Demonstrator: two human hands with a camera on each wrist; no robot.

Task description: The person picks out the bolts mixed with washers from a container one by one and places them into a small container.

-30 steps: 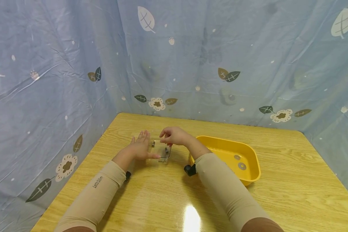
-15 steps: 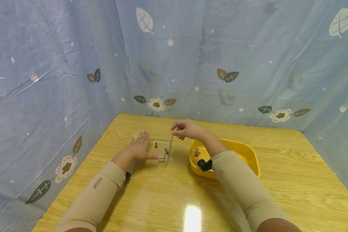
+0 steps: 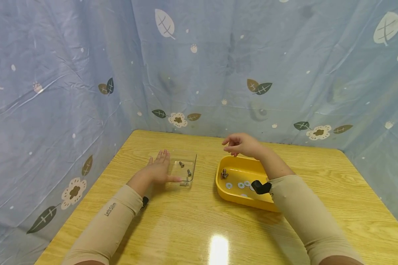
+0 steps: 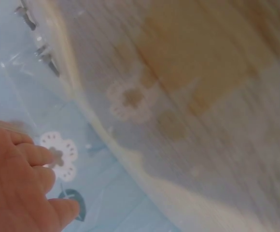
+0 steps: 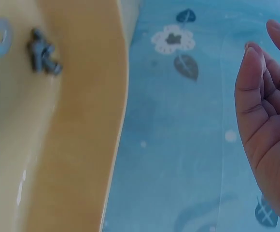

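My left hand (image 3: 157, 172) rests with straight fingers on a clear plastic piece (image 3: 174, 171), its thumb stretched to the right. Several socket-head screws (image 3: 189, 172) stand or lie at that piece; I cannot tell how they are seated. Two of the screws (image 4: 48, 61) appear blurred in the left wrist view. An L-shaped hex key (image 3: 195, 165) extends along the piece's right side, its short arm near the left thumb; whether they touch is unclear. Over the back rim of the yellow tray (image 3: 233, 198), my right hand (image 3: 244, 145) hangs with loosely bent fingers. Nothing shows between them in the right wrist view.
Inside the tray are several flat washers (image 3: 241, 185) and a small cluster of bolts (image 3: 224, 174) near its left wall. A wooden table (image 3: 172, 221) carries everything. Patterned blue cloth (image 3: 212, 73) encloses it at the back and sides.
My right hand has let go of the hex key and moved right, from the clear piece to above the tray. The left hand has stayed in place. More washers and bolts are now visible.
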